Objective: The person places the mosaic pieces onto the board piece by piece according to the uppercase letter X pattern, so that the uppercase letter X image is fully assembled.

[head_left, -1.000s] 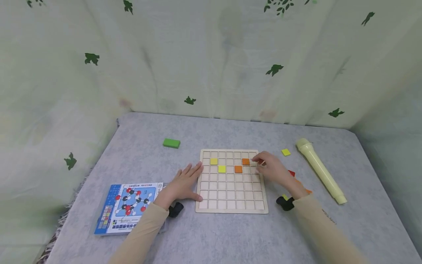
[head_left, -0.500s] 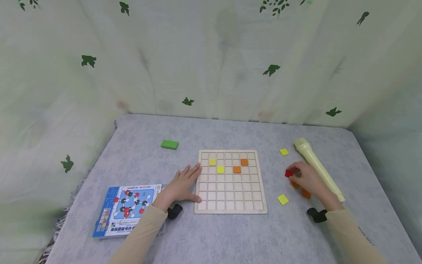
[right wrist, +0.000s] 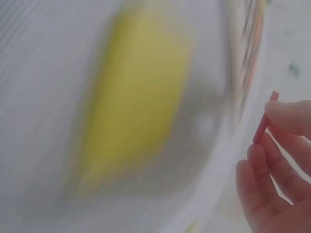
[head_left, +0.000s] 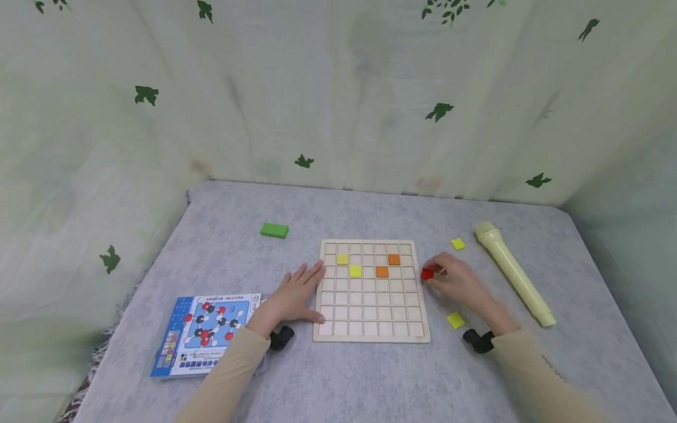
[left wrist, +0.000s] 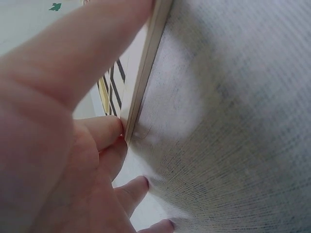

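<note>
A wooden grid board [head_left: 370, 335] lies on the table, with two yellow tiles [head_left: 355, 271] and two orange tiles [head_left: 382, 271] in its upper cells. My left hand [head_left: 291, 298] rests along the board's left edge, fingers spread and thumb near the lower corner. In the left wrist view its fingertips touch the board's side [left wrist: 141, 82]. Beside the right edge, my right hand [head_left: 456, 282] pinches a small red tile [head_left: 427, 274] between thumb and fingers. The right wrist view shows this red tile [right wrist: 265, 121] edge-on.
Loose yellow tiles lie to the right, one farther back [head_left: 458, 243] and one near my right wrist [head_left: 455, 320]. A cream tube-shaped stick [head_left: 515, 276] lies beyond them. At back left is a green block [head_left: 274, 230]. A boxed molecule-model set [head_left: 211, 332] lies partly under my left forearm.
My right hand went from the board to the loose tiles, took hold of the red tile, and brought it left to the board's right edge. My left hand has stayed in place.
</note>
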The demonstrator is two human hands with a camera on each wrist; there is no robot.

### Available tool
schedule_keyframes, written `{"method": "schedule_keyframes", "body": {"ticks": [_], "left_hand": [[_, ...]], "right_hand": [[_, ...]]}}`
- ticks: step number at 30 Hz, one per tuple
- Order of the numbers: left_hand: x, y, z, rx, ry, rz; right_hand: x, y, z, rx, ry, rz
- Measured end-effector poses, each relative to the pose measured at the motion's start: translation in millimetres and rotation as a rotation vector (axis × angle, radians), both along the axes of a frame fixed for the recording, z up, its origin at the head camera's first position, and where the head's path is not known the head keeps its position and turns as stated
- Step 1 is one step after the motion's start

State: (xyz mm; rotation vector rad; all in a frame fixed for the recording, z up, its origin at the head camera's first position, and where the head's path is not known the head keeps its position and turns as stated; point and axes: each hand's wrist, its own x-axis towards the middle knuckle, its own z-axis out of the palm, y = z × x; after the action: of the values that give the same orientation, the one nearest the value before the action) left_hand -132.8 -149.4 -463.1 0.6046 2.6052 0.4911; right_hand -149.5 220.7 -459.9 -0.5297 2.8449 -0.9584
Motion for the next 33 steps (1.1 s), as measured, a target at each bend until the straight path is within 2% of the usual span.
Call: {"method": "schedule_keyframes", "body": {"ticks": [4, 8, 13, 17, 22, 26, 30, 33], "left_hand": [[-0.3, 0, -0.6, -0.003, -0.001, 0.004], [-0.4, 1, -1.1, -0.004, 0.003, 0.002], [-0.1, 1, -0.6, 0.001, 0.007, 0.001], [-0.4, 0, -0.9, -0.006, 0.004, 0.003], [-0.9, 0, -0.4, -0.008, 0.004, 0.006], [-0.8, 1, -0.4, -0.007, -0.001, 0.006], [-0.8, 2, 0.1, -0.002, -0.004, 0.007], [-0.3, 2, 1.1, -0.01, -0.008, 0.011]], "right_hand": [[-0.4, -39, 3.9, -0.038, 0.011, 0.117], [-0.6, -73, 4.4, -0.031, 0.004, 0.193], [-3.2, -103, -2.0, 0.095, 0.017, 0.214], [-3.7, -113, -4.0, 0.158, 0.03, 0.212], [-4.1, -115, -2.6, 0.156, 0.024, 0.197], [-4.0, -106, 0.3, 0.087, -0.018, 0.152], [-1.6, -74, 5.4, -0.038, -0.003, 0.123], [2.7, -38, 5.6, -0.072, 0.024, 0.076]]}}
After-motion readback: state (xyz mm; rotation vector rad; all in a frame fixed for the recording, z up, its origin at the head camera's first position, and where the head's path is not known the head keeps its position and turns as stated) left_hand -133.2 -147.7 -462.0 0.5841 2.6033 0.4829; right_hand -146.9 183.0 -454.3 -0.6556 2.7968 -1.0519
